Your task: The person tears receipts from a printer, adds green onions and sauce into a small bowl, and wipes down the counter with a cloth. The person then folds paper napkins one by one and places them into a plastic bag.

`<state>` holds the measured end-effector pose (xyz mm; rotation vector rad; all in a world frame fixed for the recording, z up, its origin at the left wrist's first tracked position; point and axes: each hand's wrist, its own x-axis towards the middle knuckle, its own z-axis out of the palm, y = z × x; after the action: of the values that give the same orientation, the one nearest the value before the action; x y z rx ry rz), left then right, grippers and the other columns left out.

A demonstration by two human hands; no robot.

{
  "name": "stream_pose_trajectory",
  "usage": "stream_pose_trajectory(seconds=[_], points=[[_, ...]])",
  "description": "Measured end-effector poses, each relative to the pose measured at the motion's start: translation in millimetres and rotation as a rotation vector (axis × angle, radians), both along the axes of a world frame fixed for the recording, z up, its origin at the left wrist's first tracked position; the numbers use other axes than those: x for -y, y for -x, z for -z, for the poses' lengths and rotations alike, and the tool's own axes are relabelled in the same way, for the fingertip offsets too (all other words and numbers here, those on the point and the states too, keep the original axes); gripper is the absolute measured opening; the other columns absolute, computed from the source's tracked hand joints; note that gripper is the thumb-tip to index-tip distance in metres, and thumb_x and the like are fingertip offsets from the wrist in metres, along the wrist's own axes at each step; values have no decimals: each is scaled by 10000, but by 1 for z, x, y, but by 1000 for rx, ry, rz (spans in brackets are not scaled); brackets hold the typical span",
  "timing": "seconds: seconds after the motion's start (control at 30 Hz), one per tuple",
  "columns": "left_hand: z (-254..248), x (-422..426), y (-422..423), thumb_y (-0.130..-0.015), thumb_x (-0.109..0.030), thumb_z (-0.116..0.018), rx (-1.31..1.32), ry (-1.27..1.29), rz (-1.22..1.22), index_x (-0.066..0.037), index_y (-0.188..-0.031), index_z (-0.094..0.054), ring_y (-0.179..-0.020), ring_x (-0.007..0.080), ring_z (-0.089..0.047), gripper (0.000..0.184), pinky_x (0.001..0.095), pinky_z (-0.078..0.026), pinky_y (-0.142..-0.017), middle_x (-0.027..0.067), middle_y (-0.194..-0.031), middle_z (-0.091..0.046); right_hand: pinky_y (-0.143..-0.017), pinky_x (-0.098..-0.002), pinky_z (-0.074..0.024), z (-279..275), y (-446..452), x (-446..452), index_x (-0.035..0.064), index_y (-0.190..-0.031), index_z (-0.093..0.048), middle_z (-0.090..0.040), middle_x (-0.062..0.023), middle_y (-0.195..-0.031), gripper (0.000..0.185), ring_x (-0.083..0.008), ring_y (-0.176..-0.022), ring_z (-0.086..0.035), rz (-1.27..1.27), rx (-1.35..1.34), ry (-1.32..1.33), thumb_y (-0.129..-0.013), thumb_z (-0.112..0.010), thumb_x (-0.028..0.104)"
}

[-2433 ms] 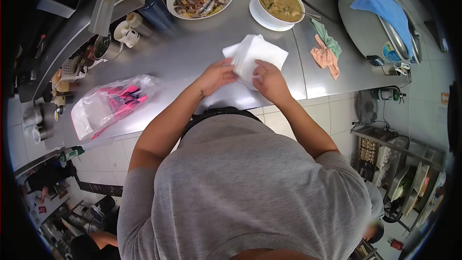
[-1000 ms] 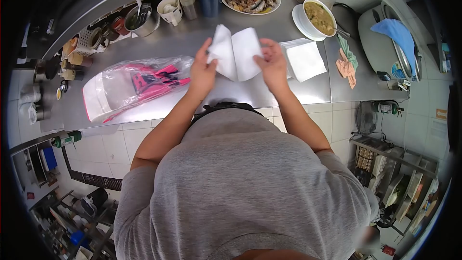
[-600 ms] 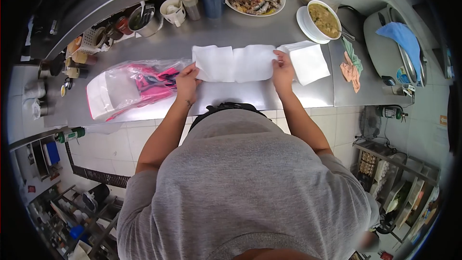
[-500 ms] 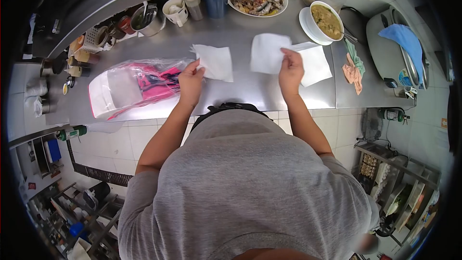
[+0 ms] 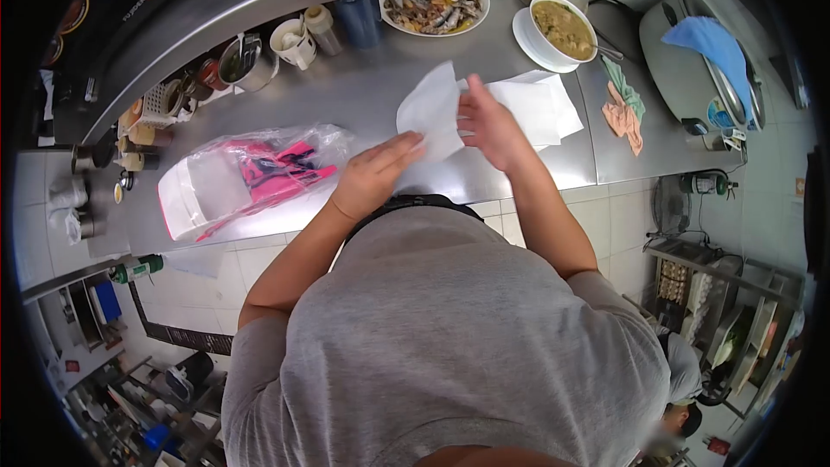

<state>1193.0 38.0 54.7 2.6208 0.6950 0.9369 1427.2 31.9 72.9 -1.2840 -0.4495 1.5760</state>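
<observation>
A white paper napkin point(image 5: 430, 112) stands tilted above the steel counter, between my two hands. My left hand point(image 5: 379, 171) has its fingers held together along the napkin's lower left edge, gripping it there; the thumb is hidden. On the other side, my right hand point(image 5: 493, 130) is open, fingers stretched out with the palm turned toward the napkin's right edge. Whether it touches the paper I cannot tell. More white napkins point(image 5: 529, 112) lie loosely overlapped on the counter behind my right hand. To the left lies a clear plastic pack point(image 5: 194, 199) with pink and white parts.
At the counter's back stand a plate of fish point(image 5: 437, 13), a bowl of soup point(image 5: 562, 30), a mug point(image 5: 294, 45) and a metal pot point(image 5: 251, 69). Crumpled cloths point(image 5: 622, 112) lie at the right. Another person point(image 5: 683, 367) is behind me at lower right.
My hands have come together from apart. The separate napkins they held now appear as one upright bundle between them, and my right hand's fingers have opened out.
</observation>
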Motion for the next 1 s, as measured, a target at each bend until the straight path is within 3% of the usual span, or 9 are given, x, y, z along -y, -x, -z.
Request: stream_pose_trajectory(seconds=[0.17, 0.27, 0.37, 0.47, 0.57, 0.67, 0.83, 0.9, 1.0], points=[[24, 0, 11, -819, -17, -574, -48, 131, 143, -102, -1232, -578, -1075, 253, -610, 421, 336, -492, -915, 109, -1238, -593, -699, -294, -505, 41, 14, -13, -4, -1022, -630, -658, -64, -930, 216, -154, -792, -635, -24, 21, -158, -891, -620, 167], [23, 9, -11, -931, -182, -532, 632, 855, -78, -71, -1322, -467, -1170, 228, -549, 412, 339, -424, -995, 118, -1273, -565, -677, -301, -506, 23, 39, -5, 13, -946, -662, -671, -84, -921, 125, -168, -781, -644, -64, 572, -233, -876, -613, 104], [10, -6, -16, -979, -348, -470, 804, 1391, -133, -29, -1357, -386, -1192, 200, -514, 501, 343, -374, -1031, 113, -1261, -555, -662, -303, -501, 24, 56, 4, 18, -932, -665, -673, -106, -934, 118, -188, -783, -643, -78, 974, -767, -856, -635, 103], [-4, -14, -24, -997, -406, -413, 734, 1461, -110, -5, -1313, -438, -1131, 182, -543, 511, 331, -392, -1008, 97, -1209, -574, -677, -300, -498, 33, 60, 6, 13, -967, -655, -669, -124, -949, 190, -219, -784, -640, -102, 1057, -897, -833, -671, 147], [10, -13, -25, -994, -376, -443, 789, 1529, -161, -21, -1366, -438, -1078, 136, -537, 514, 296, -408, -960, 82, -1175, -581, -681, -279, -492, 40, 64, 7, 14, -950, -655, -674, -107, -933, 221, -186, -775, -634, -42, 705, -739, -811, -704, 178], [33, -14, -25, -998, -365, -439, 633, 1419, -228, -13, -1289, -527, -1036, 112, -543, 466, 258, -420, -910, 85, -1104, -615, -703, -253, -483, 28, 62, 6, -6, -937, -653, -668, -56, -896, 151, -115, -818, -606, -70, 473, -348, -838, -686, 103], [28, -26, -9, -996, -321, -439, 569, 1280, -424, 33, -1161, -591, -902, 137, -564, 419, 289, -444, -810, 82, -982, -645, -656, -223, -475, 49, 15, -11, 8, -888, -655, -657, -32, -803, 120, -88, -716, -593, -86, 640, -250, -820, -681, 103], [39, -44, 10, -990, -308, -443, 513, 1203, -545, 39, -1108, -604, -865, 175, -580, 400, 320, -454, -786, 97, -942, -655, -648, -268, -495, 54, -23, -28, -4, -877, -650, -670, -66, -785, 116, -173, -668, -624, -204, 826, -167, -793, -644, 77], [106, -67, 37, -973, -298, -460, 293, 942, -644, 24, -1044, -619, -854, 260, -613, 367, 366, -465, -777, 152, -916, -666, -714, -380, -506, 80, -48, -50, 7, -874, -663, -678, -161, -816, 151, -297, -786, -651, -213, 1407, -262, -762, -574, 53]])
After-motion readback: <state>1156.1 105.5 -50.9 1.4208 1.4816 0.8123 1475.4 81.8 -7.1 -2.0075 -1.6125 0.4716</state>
